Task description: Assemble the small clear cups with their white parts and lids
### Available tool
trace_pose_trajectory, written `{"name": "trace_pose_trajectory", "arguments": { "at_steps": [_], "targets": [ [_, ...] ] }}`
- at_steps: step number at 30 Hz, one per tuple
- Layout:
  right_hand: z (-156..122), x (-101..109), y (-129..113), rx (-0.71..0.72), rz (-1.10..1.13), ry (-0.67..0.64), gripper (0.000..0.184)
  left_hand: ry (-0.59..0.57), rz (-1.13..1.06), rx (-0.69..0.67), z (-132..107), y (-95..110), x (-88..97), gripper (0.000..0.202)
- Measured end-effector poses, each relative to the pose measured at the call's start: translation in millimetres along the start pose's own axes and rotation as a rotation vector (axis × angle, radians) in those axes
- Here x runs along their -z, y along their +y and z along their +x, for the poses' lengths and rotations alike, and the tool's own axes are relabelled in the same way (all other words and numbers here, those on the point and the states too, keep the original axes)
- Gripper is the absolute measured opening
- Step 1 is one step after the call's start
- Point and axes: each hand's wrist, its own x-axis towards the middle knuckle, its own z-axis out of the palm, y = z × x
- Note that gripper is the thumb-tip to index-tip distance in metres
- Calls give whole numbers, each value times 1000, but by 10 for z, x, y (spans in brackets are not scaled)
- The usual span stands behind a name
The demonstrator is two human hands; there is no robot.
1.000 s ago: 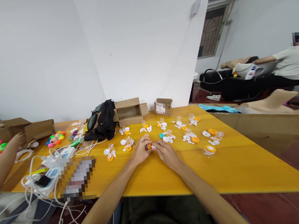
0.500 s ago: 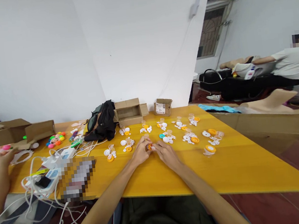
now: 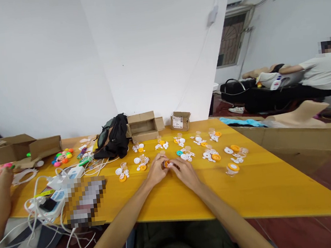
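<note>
Holding a small orange-and-white piece (image 3: pixel 167 164) near the middle of the yellow surface (image 3: pixel 179 201), we have both hands close together around it. Our left hand (image 3: pixel 157 171) closes its grip about the piece from the left, and our right hand (image 3: pixel 187 173) pinches at its right side, where a white dotted part shows; our fingers hide most of the rest. Just beyond our hands, partly covered by them, we see a clear cup (image 3: pixel 162 153). To its right lie a teal ring (image 3: pixel 179 153) and a white disc (image 3: pixel 184 157), among many little groups of parts with orange rings (image 3: pixel 216 157). Well right of our hands sits a clear container with an orange-and-white top (image 3: pixel 233 168). Behind the groups we see an open cardboard box (image 3: pixel 144 136), a smaller labelled box (image 3: pixel 179 122) and a black bag (image 3: pixel 115 139); to our left lie a power strip (image 3: pixel 57 200) and some colourful balls (image 3: pixel 62 157).
</note>
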Motion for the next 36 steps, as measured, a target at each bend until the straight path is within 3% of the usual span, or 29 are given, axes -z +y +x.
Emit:
{"name": "trace_pose_trajectory", "arguments": {
  "at_steps": [6, 13, 18, 29, 36],
  "targets": [
    [55, 50, 1, -137, 266, 91, 29, 49, -216, 122, 44, -40, -30, 22],
    [94, 10, 23, -403, 875, -134, 39, 80, -484, 318, 72, -11, -41, 38],
    [76, 66, -30, -577, 1209, -117, 33, 100, -529, 318, 62, 106, -52, 39],
    [67, 87, -15, -568, 1276, -87, 31, 11, -462, 209, 42, 148, -30, 35],
    [88, 84, -13, -586, 1257, 5, 37, 68, -318, 154, 58, 134, 14, 33]
  ]
}}
